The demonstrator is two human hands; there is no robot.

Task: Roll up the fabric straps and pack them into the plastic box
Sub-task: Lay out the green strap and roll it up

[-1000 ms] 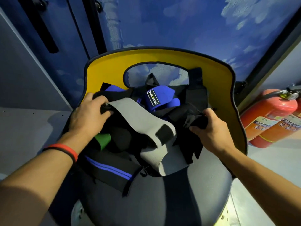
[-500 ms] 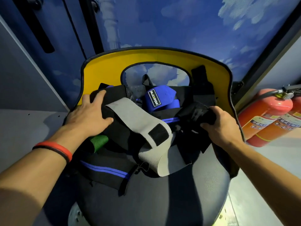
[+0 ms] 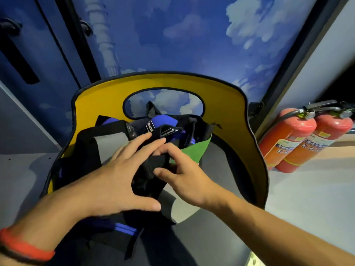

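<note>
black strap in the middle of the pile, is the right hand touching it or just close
Touching. The head view shows the right hand with its thumb and curled index finger pinching the black strap from the right, with no gap between them.

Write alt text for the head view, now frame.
Both hands sit together over a heap of fabric straps on a yellow-backed chair: the right hand pinches a black strap, the left hand lies open against it. A green strap and a blue strap lie beyond; two red fire extinguishers stand at the right.
</note>
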